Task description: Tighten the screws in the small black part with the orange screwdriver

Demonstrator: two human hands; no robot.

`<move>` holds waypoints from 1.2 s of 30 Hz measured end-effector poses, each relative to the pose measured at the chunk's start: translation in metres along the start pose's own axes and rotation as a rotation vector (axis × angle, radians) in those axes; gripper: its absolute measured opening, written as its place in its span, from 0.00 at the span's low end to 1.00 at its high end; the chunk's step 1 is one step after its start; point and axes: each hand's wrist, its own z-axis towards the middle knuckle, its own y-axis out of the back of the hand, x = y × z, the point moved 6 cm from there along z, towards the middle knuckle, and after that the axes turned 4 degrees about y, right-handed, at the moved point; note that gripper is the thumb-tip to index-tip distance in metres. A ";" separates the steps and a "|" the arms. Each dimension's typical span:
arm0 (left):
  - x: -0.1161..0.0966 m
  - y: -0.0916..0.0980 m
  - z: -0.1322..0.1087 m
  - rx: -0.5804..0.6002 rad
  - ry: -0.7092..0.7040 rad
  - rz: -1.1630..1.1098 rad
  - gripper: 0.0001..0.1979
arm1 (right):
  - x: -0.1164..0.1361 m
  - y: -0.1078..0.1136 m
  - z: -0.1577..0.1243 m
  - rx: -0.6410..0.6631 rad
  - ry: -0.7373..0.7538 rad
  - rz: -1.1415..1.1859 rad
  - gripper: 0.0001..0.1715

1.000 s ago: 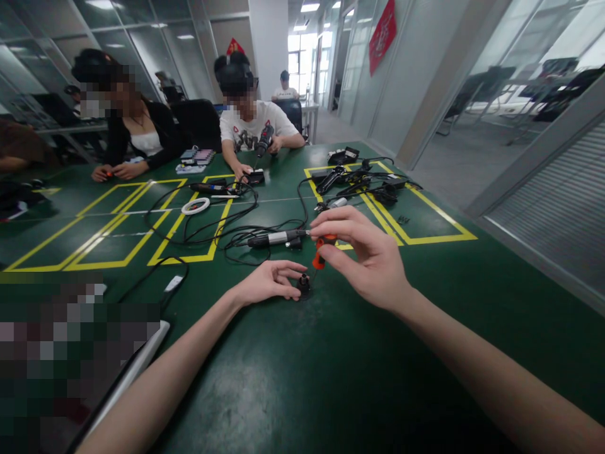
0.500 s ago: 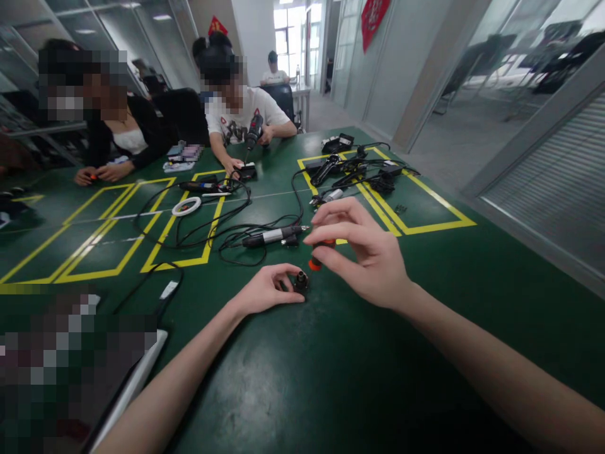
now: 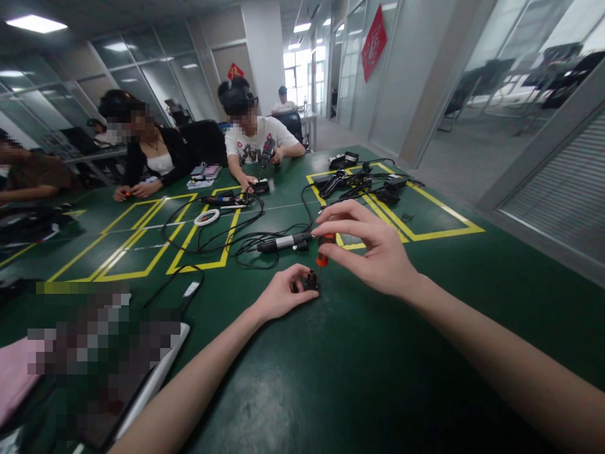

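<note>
My left hand (image 3: 285, 293) rests on the green table, its thumb and fingers closed around a small black part (image 3: 311, 281) with a short round post on top. Between the thumb and fingertips of my right hand (image 3: 375, 249) is a small screwdriver (image 3: 323, 257) with an orange and black handle. It stands nearly upright, its thin shaft pointing down at the right side of the black part. Whether the tip sits in a screw is too small to tell.
Beyond my hands lies a black and silver corded tool (image 3: 283, 242) with coiled cable. Black tools and cables (image 3: 352, 181) fill a yellow-taped area. A white ring (image 3: 207, 217) lies further left, and a white-edged device (image 3: 155, 372) at near left. Across the table, a co-worker holds a drill (image 3: 267, 152).
The camera view has turned left and up, so the scene sits further right and lower. The screwdriver is now more upright over the black part. Both hands keep their grip.
</note>
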 end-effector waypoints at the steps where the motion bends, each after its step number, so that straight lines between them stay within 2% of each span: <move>1: 0.001 0.000 0.001 0.006 -0.001 -0.010 0.22 | 0.000 0.001 0.000 -0.003 -0.008 -0.003 0.08; 8: 0.006 0.000 0.004 0.024 0.024 -0.034 0.24 | -0.007 -0.006 -0.002 0.110 -0.108 0.058 0.18; 14: 0.006 -0.002 0.004 0.049 0.041 -0.022 0.22 | 0.000 -0.002 0.001 0.066 -0.029 0.001 0.12; 20: 0.002 0.000 0.001 0.018 0.006 -0.066 0.24 | -0.002 -0.002 -0.001 0.140 -0.062 0.036 0.19; 26: 0.003 -0.001 0.001 0.032 0.016 0.027 0.22 | 0.005 0.000 0.002 0.074 -0.017 -0.064 0.10; 32: -0.001 -0.002 0.001 0.037 -0.041 0.123 0.19 | 0.006 -0.002 0.008 0.129 -0.002 -0.027 0.15; 36: -0.002 -0.002 0.001 0.018 -0.050 0.114 0.20 | 0.005 -0.003 0.014 0.133 -0.057 0.006 0.12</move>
